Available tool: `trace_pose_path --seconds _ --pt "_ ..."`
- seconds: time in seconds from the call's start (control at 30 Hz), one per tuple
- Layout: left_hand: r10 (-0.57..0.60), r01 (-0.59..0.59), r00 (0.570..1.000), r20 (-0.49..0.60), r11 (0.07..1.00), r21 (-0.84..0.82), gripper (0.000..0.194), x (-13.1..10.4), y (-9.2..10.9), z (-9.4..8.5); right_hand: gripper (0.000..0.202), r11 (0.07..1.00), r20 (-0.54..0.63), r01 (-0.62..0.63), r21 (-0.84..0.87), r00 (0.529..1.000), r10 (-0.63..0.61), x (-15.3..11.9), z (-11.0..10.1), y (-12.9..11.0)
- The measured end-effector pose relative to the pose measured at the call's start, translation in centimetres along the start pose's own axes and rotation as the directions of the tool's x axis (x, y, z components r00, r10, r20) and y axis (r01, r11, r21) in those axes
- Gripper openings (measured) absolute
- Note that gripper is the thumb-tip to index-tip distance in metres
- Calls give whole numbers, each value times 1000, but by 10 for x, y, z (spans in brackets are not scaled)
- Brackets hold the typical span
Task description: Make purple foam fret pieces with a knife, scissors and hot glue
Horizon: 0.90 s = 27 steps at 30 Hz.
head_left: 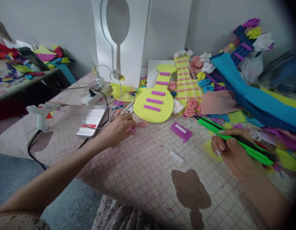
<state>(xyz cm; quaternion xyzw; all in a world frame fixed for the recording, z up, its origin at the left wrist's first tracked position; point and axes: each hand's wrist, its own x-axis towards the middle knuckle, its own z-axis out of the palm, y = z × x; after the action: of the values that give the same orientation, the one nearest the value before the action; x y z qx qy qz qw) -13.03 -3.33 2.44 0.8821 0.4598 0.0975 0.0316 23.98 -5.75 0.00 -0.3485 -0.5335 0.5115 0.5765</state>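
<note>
My right hand [236,150] is wrapped round a green and black box cutter [234,137], its tip pointing up and left above the table. My left hand [120,127] rests on the table with its fingers curled down beside small pink scraps [139,124]; what they hold, if anything, is hidden. Just behind it lie several thin white sticks [128,108]. To its right is a yellow guitar-shaped cutout [151,108] with purple strips across it. Between my hands lie a purple piece [181,131] with a white strip on it and a loose white strip [176,157].
A phone [95,121], a white glue gun [41,115] and a power strip [96,94] with cables are on the left. Behind stand a white cutout board [132,57] and a stringed yellow guitar shape [186,76]. Blue crepe paper [253,86] and scraps crowd the right.
</note>
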Motion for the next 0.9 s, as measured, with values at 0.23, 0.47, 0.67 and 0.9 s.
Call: trace_pose_path --seconds 0.23,0.47,0.67,0.9 --pt "-68 90 977 -203 991 101 18 12 7 -3 18 1000 1 -21 -23 1000 21 0 6 -7" --pt "-18 101 946 -324 965 242 12 33 18 3 45 995 25 -88 49 996 87 0 7 -2" --pt "249 -265 950 -186 962 -67 18 11 83 20 7 979 -128 -178 -101 978 165 -16 16 8" --pt "500 -532 827 -258 844 -68 16 10 114 43 31 966 104 -230 -122 964 243 -29 17 14"
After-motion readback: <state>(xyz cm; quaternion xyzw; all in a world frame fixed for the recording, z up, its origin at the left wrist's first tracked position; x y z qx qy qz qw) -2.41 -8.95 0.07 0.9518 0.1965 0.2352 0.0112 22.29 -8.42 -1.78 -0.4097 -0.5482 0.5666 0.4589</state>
